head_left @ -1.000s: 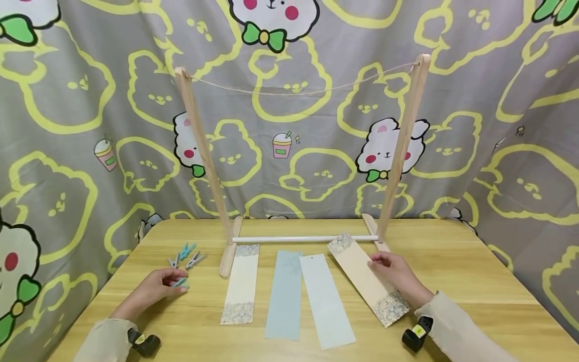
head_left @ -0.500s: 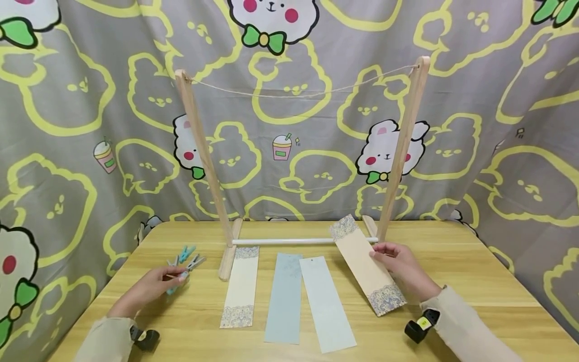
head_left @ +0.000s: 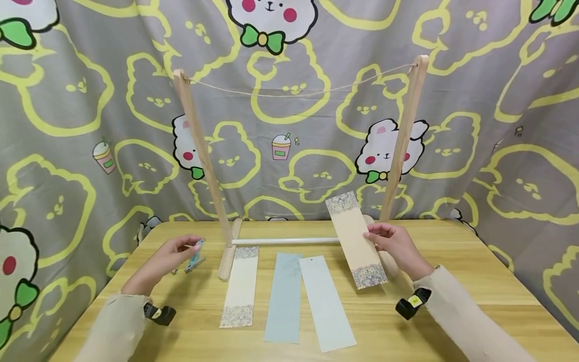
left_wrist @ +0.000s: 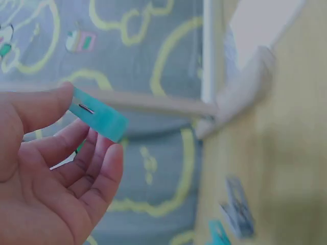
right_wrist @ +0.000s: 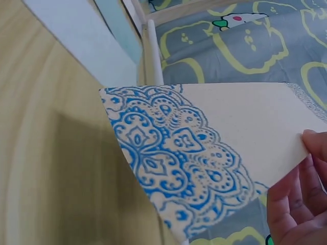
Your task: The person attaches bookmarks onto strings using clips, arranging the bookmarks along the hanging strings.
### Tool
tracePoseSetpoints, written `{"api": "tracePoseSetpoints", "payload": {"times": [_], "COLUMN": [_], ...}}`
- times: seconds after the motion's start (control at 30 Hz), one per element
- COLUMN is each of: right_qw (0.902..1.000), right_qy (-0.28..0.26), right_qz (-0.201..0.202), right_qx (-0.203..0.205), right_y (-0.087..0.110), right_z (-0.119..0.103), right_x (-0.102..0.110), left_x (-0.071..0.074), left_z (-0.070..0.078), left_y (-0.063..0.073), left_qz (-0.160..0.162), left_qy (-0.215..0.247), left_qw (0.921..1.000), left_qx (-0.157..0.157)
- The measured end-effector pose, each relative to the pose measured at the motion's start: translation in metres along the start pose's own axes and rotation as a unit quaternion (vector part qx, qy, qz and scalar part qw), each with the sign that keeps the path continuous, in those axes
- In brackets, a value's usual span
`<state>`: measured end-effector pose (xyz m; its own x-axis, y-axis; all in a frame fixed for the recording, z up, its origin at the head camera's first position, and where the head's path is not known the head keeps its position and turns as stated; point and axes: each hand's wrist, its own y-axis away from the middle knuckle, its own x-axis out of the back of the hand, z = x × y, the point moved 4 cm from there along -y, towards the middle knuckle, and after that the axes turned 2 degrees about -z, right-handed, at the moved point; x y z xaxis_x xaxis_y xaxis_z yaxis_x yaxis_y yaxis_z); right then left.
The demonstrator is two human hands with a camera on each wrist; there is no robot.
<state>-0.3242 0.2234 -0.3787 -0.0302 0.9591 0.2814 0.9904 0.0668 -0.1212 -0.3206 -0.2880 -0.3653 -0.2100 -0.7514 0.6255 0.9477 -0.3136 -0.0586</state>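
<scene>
My left hand (head_left: 165, 261) pinches a teal clothespin (left_wrist: 99, 116) between thumb and fingers, raised over the left of the table. Below it on the tabletop lie a grey clothespin (left_wrist: 237, 209) and another teal one (left_wrist: 218, 235). By its right long edge, my right hand (head_left: 400, 246) grips a cream paper bookmark (head_left: 353, 234) with blue lace-like patterns at both ends. That bookmark is tilted up off the table, before the right post of a wooden stand (head_left: 204, 161). A twine (head_left: 289, 95) sags between the tops of the stand's posts.
Between the hands lie a second cream patterned bookmark (head_left: 239, 286), a blue one (head_left: 283, 296) and a pale blue one (head_left: 327, 304). A white bar (head_left: 285, 242) joins the stand's feet. Behind the table (head_left: 190, 322) hangs a grey cartoon curtain (head_left: 316, 201).
My left hand has lifted the teal clothespin from the table, moving up and slightly right. My right hand has raised the cream bookmark, turning it more upright and shifting it left.
</scene>
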Motion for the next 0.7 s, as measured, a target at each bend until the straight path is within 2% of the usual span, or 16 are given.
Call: {"api": "tracePoseSetpoints", "payload": {"times": [0.3, 0.53, 0.7], "right_qw": [0.9990, 0.9986, 0.9975], "right_qy": [0.022, -0.002, -0.008], "right_qz": [0.032, 0.039, 0.058], "right_qx": [0.024, 0.036, 0.040], "right_y": [-0.015, -0.025, -0.027], "right_z": [-0.023, -0.039, -0.047], "right_x": [0.003, 0.004, 0.010], "left_x": [-0.011, -0.028, -0.033], "left_z": [0.057, 0.095, 0.129], "left_y": [-0.030, -0.058, -0.077], "left_qz": [0.009, -0.001, -0.003], "left_qy": [0.024, 0.017, 0.033], "left_qw": [0.9996, 0.9995, 0.9974], "left_qx": [0.011, -0.028, -0.064]}}
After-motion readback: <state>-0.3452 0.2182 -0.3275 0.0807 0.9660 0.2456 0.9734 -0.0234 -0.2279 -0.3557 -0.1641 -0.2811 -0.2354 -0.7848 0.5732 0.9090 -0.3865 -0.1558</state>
